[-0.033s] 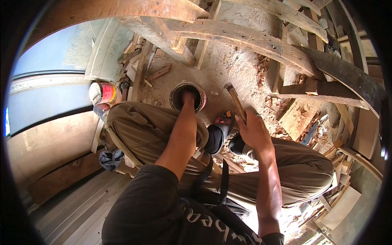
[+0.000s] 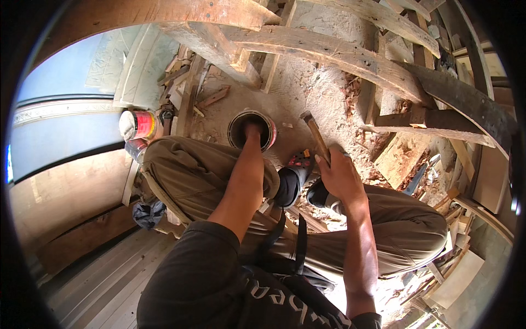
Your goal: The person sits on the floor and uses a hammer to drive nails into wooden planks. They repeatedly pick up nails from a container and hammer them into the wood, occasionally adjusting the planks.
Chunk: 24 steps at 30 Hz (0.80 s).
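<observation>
My left hand (image 2: 252, 129) reaches down into a round bucket (image 2: 273, 134) on the ground, beyond my left knee. The bucket's dark inside hides the fingers, so what they touch cannot be seen. My right hand (image 2: 338, 174) is closed around the wooden handle of a hammer (image 2: 316, 135). Its metal head points up and to the left, away from me, and hangs to the right of the bucket. Below the hammer are my feet in dark clogs (image 2: 294, 178), between my bent knees.
Wooden beams (image 2: 329, 52) form a frame across the far side and right. A can with a red and yellow label (image 2: 143, 125) stands left of my knee, near blue panels (image 2: 66, 131). Wood scraps and shavings litter the dusty floor; pale boards (image 2: 109, 279) lie at lower left.
</observation>
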Each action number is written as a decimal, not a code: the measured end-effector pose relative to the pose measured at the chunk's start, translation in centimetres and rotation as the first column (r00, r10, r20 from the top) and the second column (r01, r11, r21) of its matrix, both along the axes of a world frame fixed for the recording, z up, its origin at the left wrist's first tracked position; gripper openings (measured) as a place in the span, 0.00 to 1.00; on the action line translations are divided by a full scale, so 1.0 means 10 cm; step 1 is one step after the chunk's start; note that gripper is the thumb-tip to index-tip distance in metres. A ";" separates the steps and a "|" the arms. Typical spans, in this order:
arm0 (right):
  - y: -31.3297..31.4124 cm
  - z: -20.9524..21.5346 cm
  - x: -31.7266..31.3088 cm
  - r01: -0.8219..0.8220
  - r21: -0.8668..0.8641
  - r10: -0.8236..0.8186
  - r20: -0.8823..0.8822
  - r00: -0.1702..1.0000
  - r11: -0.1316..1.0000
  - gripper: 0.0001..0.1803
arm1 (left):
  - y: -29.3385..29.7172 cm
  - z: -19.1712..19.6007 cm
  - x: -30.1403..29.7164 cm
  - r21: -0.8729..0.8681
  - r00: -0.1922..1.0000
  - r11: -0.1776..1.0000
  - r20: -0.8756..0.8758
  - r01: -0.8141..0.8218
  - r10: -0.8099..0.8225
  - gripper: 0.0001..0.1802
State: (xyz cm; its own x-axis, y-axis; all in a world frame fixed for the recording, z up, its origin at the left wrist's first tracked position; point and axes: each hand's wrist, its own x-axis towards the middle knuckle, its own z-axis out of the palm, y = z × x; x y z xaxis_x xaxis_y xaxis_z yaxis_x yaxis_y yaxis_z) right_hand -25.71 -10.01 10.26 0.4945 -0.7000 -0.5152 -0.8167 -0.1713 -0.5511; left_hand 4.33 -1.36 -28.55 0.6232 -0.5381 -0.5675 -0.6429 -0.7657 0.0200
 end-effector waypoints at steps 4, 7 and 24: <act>0.00 -0.03 -0.02 -0.021 0.002 0.021 0.012 1.000 1.000 0.18 | 0.04 -0.17 0.05 -0.004 1.000 1.000 0.013 -0.003 0.003 0.23; -0.02 -0.15 -0.07 -0.016 -0.076 0.018 0.029 0.999 0.997 0.19 | -0.04 -0.41 0.06 -0.014 1.000 1.000 0.017 0.012 -0.011 0.23; -0.08 -0.13 -0.08 0.037 -0.027 -0.038 -0.035 0.999 0.999 0.18 | -0.23 -0.06 -0.36 -0.082 0.993 0.990 0.031 0.115 -0.113 0.19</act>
